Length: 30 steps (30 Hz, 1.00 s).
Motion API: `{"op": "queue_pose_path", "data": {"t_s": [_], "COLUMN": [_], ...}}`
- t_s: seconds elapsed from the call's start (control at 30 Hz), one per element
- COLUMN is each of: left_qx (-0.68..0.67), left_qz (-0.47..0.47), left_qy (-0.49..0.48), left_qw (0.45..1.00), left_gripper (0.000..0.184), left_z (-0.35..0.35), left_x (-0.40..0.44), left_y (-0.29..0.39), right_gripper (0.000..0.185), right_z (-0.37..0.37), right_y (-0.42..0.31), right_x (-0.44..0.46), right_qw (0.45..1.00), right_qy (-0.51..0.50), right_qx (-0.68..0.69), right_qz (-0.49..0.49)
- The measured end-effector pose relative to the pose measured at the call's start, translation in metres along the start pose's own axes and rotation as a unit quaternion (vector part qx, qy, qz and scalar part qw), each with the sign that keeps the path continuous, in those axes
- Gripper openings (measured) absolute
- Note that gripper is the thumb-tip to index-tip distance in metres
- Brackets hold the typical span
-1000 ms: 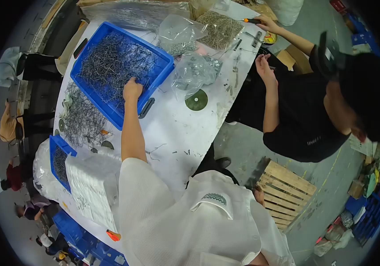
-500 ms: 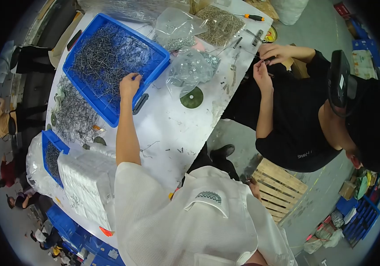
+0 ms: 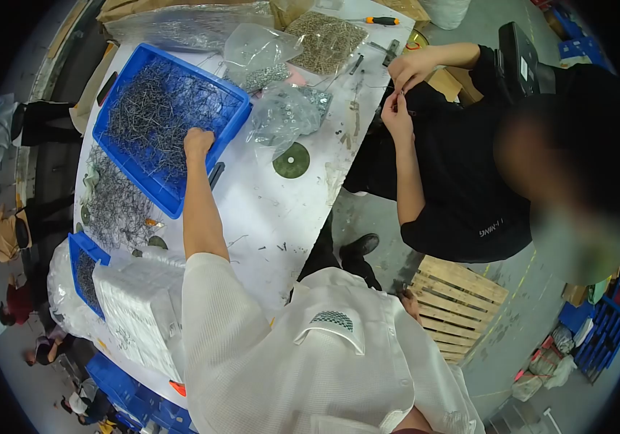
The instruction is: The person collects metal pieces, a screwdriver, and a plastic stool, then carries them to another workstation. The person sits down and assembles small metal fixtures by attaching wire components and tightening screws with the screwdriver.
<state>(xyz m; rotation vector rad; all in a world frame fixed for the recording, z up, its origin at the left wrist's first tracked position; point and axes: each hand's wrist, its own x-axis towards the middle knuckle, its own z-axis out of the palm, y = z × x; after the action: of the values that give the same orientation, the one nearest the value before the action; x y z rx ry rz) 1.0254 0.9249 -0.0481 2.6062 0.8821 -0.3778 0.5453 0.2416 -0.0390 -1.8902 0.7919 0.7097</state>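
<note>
My left hand (image 3: 198,143) is over the right part of a large blue tray (image 3: 174,205), its fingers bent together; whatever they hold is too small to make out. Dark thin bent wires (image 3: 143,112) lie heaped in the tray. My right hand (image 3: 410,305) hangs low beside my body near a wooden pallet (image 3: 458,300); its fingers are mostly hidden. To the right of the tray are a clear bag of small metal parts (image 3: 281,119) and a green disc (image 3: 291,160).
Loose wires (image 3: 118,206) lie left of the tray, above a smaller blue bin (image 3: 84,275) and a white wrapped stack (image 3: 140,311). A co-worker in black (image 3: 462,173) works at the table's right edge. An orange-handled screwdriver (image 3: 382,21) lies at the far edge.
My left hand rose slightly from the wires, then lowered at the tray's right side. The co-worker let go of the screwdriver and brought both hands together. The whole view has shifted.
</note>
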Motion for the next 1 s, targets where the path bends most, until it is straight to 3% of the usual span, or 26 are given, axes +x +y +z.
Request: {"op": "queue_pose_path", "data": {"t_s": [0.07, 0.17, 0.2, 0.3, 0.37, 0.47, 0.53, 0.63, 0.73, 0.83, 0.87, 0.97, 1.0], "left_qx": [-0.101, -0.185, -0.223, -0.285, -0.308, -0.053, 0.034, 0.026, 0.029, -0.083, -0.083, -0.116, -0.118], "left_qz": [-0.031, -0.050, -0.043, -0.015, 0.004, 0.058, -0.050, 0.001, 0.006, 0.120, 0.115, 0.140, 0.143], "left_qy": [0.004, 0.005, -0.001, 0.006, 0.021, 0.295, 0.184, 0.129, 0.120, -0.023, -0.020, 0.295, 0.293], "left_qw": [0.994, 0.981, 0.974, 0.959, 0.951, 0.952, 0.981, 0.991, 0.992, 0.989, 0.990, 0.938, 0.938], "left_gripper": [0.026, 0.020, 0.019, 0.022, 0.026, 0.034, 0.047, 0.043, 0.047, 0.053, 0.053, 0.059, 0.059], "left_z": [-0.018, -0.053, -0.065, -0.101, -0.112, -0.113, -0.101, -0.046, -0.052, -0.064, -0.066, -0.052, -0.046], "left_x": [-0.018, -0.027, -0.026, -0.009, -0.004, -0.007, -0.012, -0.012, -0.044, -0.055, -0.059, -0.060, -0.059], "left_y": [0.007, -0.005, -0.007, -0.024, -0.028, -0.026, -0.021, -0.035, 0.000, 0.011, 0.004, -0.007, -0.006], "right_gripper": [0.018, 0.021, 0.021, 0.024, 0.024, 0.025, 0.025, 0.026, 0.027, 0.030, 0.030, 0.031, 0.031], "right_z": [0.001, 0.004, 0.005, 0.005, 0.000, -0.005, -0.001, 0.001, -0.004, 0.012, 0.006, -0.015, -0.014], "right_y": [0.018, 0.031, 0.029, 0.015, 0.015, 0.023, 0.057, 0.044, 0.042, 0.125, 0.153, 0.088, 0.065], "right_x": [0.003, -0.001, 0.000, 0.006, 0.010, 0.025, 0.044, 0.049, 0.048, 0.097, 0.111, 0.091, 0.082], "right_qw": [0.998, 0.978, 0.978, 0.998, 0.999, 0.998, 0.999, 0.998, 0.994, 0.984, 0.984, 0.999, 0.999], "right_qy": [-0.010, 0.006, 0.003, -0.021, -0.029, -0.056, -0.024, -0.023, -0.031, -0.054, -0.059, -0.044, -0.040], "right_qx": [-0.026, -0.055, -0.055, 0.065, 0.046, 0.008, 0.028, 0.031, 0.028, 0.136, 0.133, 0.029, 0.032], "right_qz": [-0.048, -0.200, -0.200, 0.009, -0.003, -0.032, -0.028, -0.054, -0.102, -0.099, -0.101, -0.009, -0.008]}}
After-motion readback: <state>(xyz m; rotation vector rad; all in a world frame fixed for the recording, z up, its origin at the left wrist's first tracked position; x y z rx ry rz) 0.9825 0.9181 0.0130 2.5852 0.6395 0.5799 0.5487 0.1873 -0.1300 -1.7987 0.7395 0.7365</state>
